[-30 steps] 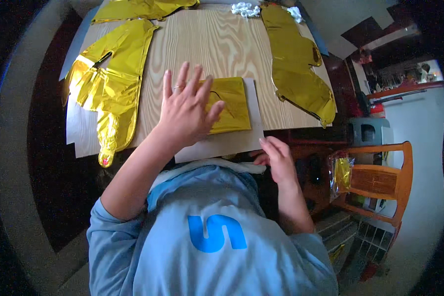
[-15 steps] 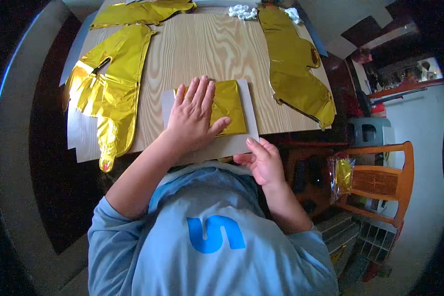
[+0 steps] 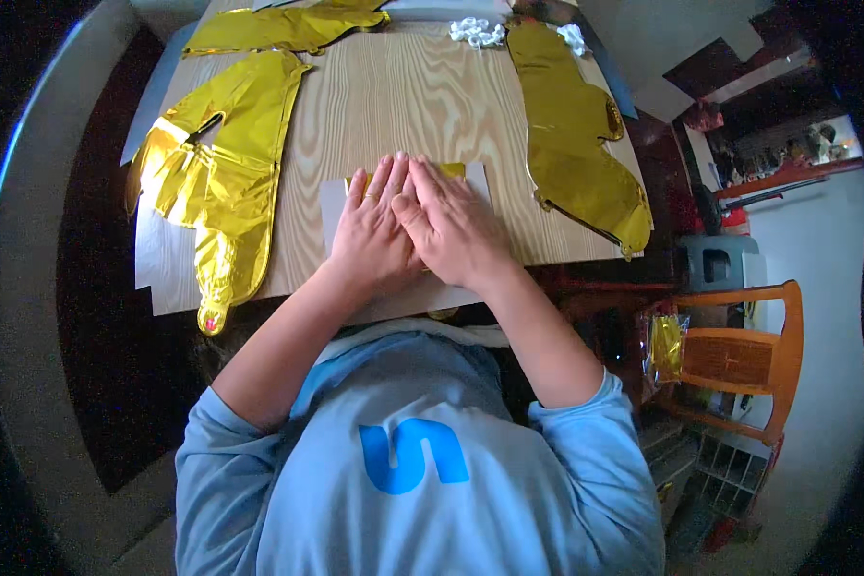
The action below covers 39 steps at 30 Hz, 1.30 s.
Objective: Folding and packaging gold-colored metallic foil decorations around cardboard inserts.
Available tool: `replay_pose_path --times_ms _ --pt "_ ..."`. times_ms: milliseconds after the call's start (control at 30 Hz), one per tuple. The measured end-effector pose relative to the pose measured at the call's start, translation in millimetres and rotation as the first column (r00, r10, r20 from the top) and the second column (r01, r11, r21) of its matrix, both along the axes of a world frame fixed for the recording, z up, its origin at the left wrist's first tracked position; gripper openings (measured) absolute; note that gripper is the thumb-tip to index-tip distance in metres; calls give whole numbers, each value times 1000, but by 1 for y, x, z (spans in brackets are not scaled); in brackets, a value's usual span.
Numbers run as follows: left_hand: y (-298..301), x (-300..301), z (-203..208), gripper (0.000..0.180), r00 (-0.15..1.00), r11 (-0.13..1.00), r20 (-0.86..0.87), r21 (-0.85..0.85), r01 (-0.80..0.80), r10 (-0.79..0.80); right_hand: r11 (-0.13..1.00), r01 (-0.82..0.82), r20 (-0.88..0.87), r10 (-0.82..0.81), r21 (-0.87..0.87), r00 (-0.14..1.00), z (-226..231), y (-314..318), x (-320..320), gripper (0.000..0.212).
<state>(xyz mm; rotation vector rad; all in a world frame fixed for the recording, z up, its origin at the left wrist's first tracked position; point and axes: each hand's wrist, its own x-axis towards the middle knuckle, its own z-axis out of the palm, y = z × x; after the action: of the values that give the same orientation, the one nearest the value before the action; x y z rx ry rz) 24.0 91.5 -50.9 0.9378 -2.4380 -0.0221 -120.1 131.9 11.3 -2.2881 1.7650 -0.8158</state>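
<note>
My left hand [image 3: 372,233] and my right hand [image 3: 459,230] lie flat side by side, both open, their inner edges meeting and the right thumb over the left hand. Under them is a folded gold foil sheet or balloon [image 3: 456,171], mostly covered; only a strip past the fingertips shows clearly. That foil rests on a pale grey card [image 3: 332,204] at the table's near edge. Off to the left a flat gold foil balloon [image 3: 245,125] is spread out, and another gold foil balloon [image 3: 571,130] lies on the right.
The wood-grain table [image 3: 394,91] carries one more gold foil piece [image 3: 278,29] at its far left. White bunches of ribbon or cord [image 3: 477,33] sit at the far side. A wooden chair [image 3: 787,365] with a clear packet of gold foil [image 3: 666,346] stands right, near a grey stool [image 3: 718,259].
My right hand has left the card's near right corner and come down flat on the folded foil beside my left hand. The left hand stays almost where it was.
</note>
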Motion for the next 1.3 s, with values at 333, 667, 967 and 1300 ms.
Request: replay_pose_path --times_ms 333,667,967,1300 --pt "4 5 12 72 999 993 -32 118 16 -12 996 61 -246 -42 69 968 -18 4 -11 68" --pt "18 -24 48 82 966 941 -248 338 8 81 990 100 -516 -36 98 856 -20 4 -8 71" --pt "24 9 26 91 982 961 -19 210 -178 186 968 194 -457 -104 156 884 -12 5 -4 78" --pt "28 14 17 94 973 952 17 206 -228 229 974 192 -412 -126 123 903 -16 7 -3 82"
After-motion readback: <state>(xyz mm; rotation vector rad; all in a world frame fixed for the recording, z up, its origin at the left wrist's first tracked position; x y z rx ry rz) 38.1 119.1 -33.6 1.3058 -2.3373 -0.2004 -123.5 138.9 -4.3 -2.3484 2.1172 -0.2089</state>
